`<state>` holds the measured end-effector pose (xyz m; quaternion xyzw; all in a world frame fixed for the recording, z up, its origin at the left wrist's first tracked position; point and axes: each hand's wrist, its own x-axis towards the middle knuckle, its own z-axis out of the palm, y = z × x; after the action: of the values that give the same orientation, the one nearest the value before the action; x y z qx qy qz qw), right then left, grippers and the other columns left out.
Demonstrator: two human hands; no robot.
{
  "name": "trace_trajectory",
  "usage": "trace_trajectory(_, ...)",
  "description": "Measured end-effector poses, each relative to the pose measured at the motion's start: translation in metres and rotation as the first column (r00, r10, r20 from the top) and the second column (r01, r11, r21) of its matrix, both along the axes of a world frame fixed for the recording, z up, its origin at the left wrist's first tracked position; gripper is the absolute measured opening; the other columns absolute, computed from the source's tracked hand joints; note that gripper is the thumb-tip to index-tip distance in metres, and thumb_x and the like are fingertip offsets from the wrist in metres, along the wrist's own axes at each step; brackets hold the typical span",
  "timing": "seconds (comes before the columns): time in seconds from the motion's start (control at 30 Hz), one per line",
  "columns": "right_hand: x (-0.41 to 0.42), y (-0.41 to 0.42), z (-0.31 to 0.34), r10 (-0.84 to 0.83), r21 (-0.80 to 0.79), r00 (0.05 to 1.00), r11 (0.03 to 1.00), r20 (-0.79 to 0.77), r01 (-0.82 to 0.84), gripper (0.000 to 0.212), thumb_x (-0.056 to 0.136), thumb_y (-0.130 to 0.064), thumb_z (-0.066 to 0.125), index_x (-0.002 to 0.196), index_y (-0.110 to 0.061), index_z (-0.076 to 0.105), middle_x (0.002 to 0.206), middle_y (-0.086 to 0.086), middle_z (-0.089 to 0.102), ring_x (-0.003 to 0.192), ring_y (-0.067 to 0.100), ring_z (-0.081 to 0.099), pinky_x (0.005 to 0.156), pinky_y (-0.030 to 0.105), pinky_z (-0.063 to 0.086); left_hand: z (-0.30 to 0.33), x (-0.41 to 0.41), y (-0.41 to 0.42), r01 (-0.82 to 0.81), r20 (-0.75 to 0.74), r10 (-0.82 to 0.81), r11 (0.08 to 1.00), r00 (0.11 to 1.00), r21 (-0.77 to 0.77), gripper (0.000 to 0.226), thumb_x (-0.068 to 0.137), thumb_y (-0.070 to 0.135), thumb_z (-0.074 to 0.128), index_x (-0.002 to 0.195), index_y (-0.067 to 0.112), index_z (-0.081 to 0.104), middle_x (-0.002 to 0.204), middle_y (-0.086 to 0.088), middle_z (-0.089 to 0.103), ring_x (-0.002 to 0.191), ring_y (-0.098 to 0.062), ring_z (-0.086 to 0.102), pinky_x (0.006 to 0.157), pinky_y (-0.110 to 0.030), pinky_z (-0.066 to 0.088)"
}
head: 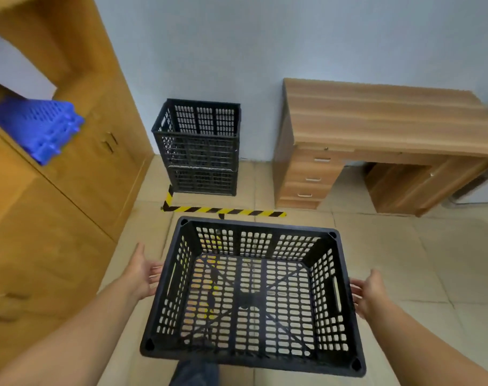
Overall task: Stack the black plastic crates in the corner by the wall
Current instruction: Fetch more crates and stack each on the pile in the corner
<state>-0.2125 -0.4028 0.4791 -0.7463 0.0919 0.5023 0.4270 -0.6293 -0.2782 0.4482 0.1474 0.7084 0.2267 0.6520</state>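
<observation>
I hold a black plastic crate (251, 296) in the air in front of me, its open top facing up, with the floor showing through its lattice bottom. My left hand (142, 271) is at its left side, fingers reaching under the rim and thumb spread away. My right hand (368, 293) supports the right side the same way, its fingertips hidden by the rim. Ahead, a stack of black crates (199, 147) stands against the wall in the corner, between the cabinet and the desk.
A tall wooden cabinet (78, 174) runs along the left, with blue plastic pieces (39, 126) on its ledge. A wooden desk with drawers (376, 135) stands at the right against the wall. Yellow-black tape (226, 211) marks the tiled floor in front of the stack.
</observation>
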Motion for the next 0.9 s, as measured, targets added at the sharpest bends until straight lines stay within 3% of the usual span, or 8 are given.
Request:
trace_trajectory(0.13,-0.026,0.059,0.002,0.037,0.016,0.999,0.999,-0.014,-0.037,0.075,0.092,-0.061,0.015,0.108,0.003,0.051,0.085,0.019,0.054,0.073,0.029,0.051,0.062,0.034,0.043,0.001,-0.035,0.032,-0.075,0.044,0.075,0.997,0.996,-0.013,0.092,0.085,0.074,0.017,0.123,-0.002,0.052,0.086,-0.014,0.054,0.076,-0.024,0.05,0.065,-0.036,0.04)
trace_trajectory(0.23,-0.049,0.103,0.007,0.034,0.008,0.999,0.999,-0.017,-0.034,0.075,0.092,-0.062,0.015,0.106,0.002,0.05,0.088,0.019,0.056,0.077,0.03,0.053,0.076,0.039,0.045,0.001,-0.061,0.069,-0.137,0.075,0.139,0.99,0.987,-0.04,0.096,0.084,0.076,0.02,0.13,-0.003,0.049,0.09,-0.014,0.057,0.076,-0.025,0.052,0.066,-0.037,0.044)
trace_trajectory(0.33,-0.069,0.147,0.012,0.057,-0.024,0.998,0.998,-0.023,-0.058,0.076,0.091,-0.065,0.015,0.11,-0.001,0.052,0.106,0.02,0.056,0.097,0.031,0.053,0.086,0.041,0.042,0.007,-0.084,0.112,-0.165,0.092,0.17,0.985,0.981,-0.05,0.093,0.085,0.074,0.02,0.13,-0.002,0.049,0.098,-0.016,0.06,0.082,-0.027,0.056,0.067,-0.039,0.045)
trace_trajectory(0.5,-0.098,0.219,0.017,0.085,-0.036,0.996,0.996,-0.031,-0.086,0.078,0.09,-0.067,0.016,0.109,-0.001,0.054,0.091,0.017,0.058,0.079,0.027,0.053,0.065,0.034,0.043,0.022,-0.122,0.188,-0.182,0.128,0.181,0.983,0.975,-0.005,0.091,0.087,0.072,0.018,0.123,-0.004,0.053,0.104,-0.019,0.06,0.085,-0.028,0.056,0.07,-0.038,0.045)
trace_trajectory(0.63,-0.115,0.274,0.026,0.097,-0.001,0.995,0.995,-0.022,-0.097,0.076,0.09,-0.066,0.017,0.109,-0.002,0.054,0.09,0.016,0.057,0.077,0.026,0.052,0.064,0.033,0.042,0.033,-0.144,0.247,-0.205,0.156,0.197,0.978,0.968,0.038,0.092,0.086,0.074,0.02,0.12,-0.004,0.055,0.105,-0.019,0.062,0.08,-0.027,0.057,0.082,-0.04,0.047)
trace_trajectory(0.9,-0.116,0.389,0.039,0.115,0.075,0.993,0.991,-0.021,-0.113,0.073,0.09,-0.065,0.017,0.089,-0.003,0.057,0.082,0.011,0.057,0.07,0.022,0.051,0.058,0.029,0.038,0.056,-0.155,0.359,-0.276,0.236,0.245,0.955,0.94,0.108,0.095,0.082,0.078,0.022,0.109,-0.004,0.061,0.083,-0.011,0.06,0.059,-0.017,0.047,0.072,-0.03,0.043)
